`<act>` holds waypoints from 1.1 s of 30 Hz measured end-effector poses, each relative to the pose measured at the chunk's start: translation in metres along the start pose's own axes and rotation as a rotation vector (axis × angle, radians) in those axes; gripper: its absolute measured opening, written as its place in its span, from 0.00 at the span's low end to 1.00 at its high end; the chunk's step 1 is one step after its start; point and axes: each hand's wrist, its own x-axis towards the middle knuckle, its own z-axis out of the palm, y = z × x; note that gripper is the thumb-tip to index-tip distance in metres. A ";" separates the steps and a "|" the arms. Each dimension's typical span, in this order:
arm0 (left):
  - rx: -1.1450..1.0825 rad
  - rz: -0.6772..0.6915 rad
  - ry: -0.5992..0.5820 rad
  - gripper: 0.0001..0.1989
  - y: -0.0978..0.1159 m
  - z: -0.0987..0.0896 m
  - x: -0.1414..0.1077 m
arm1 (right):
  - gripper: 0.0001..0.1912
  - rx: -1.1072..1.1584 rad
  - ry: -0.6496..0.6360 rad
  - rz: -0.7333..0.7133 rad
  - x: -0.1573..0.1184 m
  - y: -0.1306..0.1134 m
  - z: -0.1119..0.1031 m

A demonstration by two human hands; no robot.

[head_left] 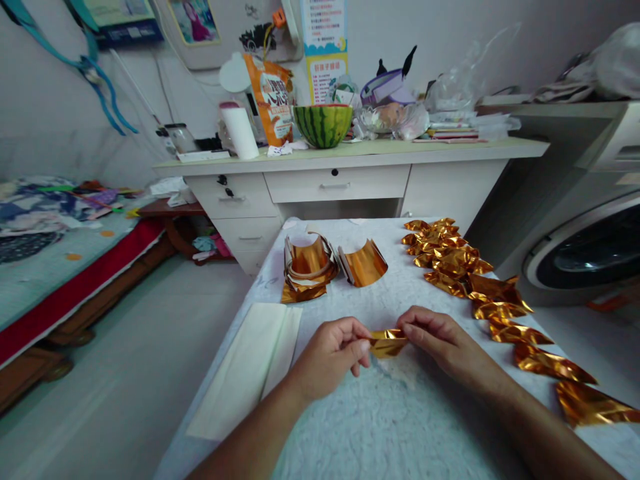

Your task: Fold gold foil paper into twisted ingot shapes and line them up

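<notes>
A small folded piece of gold foil paper (387,344) is stretched between my two hands, above the middle of the cloth-covered table. My left hand (334,348) pinches its left end between thumb and fingers. At the right end, my right hand (440,337) grips it the same way. Beyond my hands lie a curled stack of gold foil sheets (311,261) and a smaller curved stack of gold sheets (367,263). Along the right side runs a row of folded gold foil pieces (550,363), several of them overlapping. Pale cream paper sheets (245,363) lie flat at the left.
A white desk (345,183) stands behind the table, holding a cut watermelon half (323,125), an orange snack pouch (273,100) and plastic bags. A washing machine (585,240) is at the right. To the left is a bed (75,257) with clothes on it.
</notes>
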 end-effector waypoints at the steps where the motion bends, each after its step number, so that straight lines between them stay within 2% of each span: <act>1: -0.043 -0.014 -0.003 0.09 0.000 0.000 0.001 | 0.13 -0.012 0.017 -0.031 0.000 -0.001 0.000; 3: -0.101 -0.043 0.003 0.11 -0.001 0.000 0.004 | 0.12 -0.016 0.019 -0.075 0.000 -0.003 -0.001; 6: -0.191 -0.088 0.043 0.11 -0.001 -0.002 0.005 | 0.12 0.027 -0.053 -0.089 -0.002 -0.007 -0.003; 11: -0.412 -0.160 0.084 0.11 -0.004 -0.007 0.005 | 0.12 0.169 -0.184 -0.049 -0.004 -0.008 -0.007; 15: -0.535 -0.193 0.053 0.11 -0.006 -0.008 0.005 | 0.11 0.206 -0.196 0.014 -0.003 -0.006 -0.006; 21: -0.488 -0.180 0.001 0.15 -0.006 -0.008 0.004 | 0.14 0.380 -0.187 0.093 -0.001 0.002 -0.003; 26: -0.415 -0.110 0.045 0.16 -0.009 -0.008 0.005 | 0.13 0.515 -0.189 0.140 -0.002 0.008 -0.003; 33: -0.493 -0.111 0.013 0.18 -0.004 -0.004 0.003 | 0.13 0.568 -0.207 0.164 -0.004 0.005 -0.005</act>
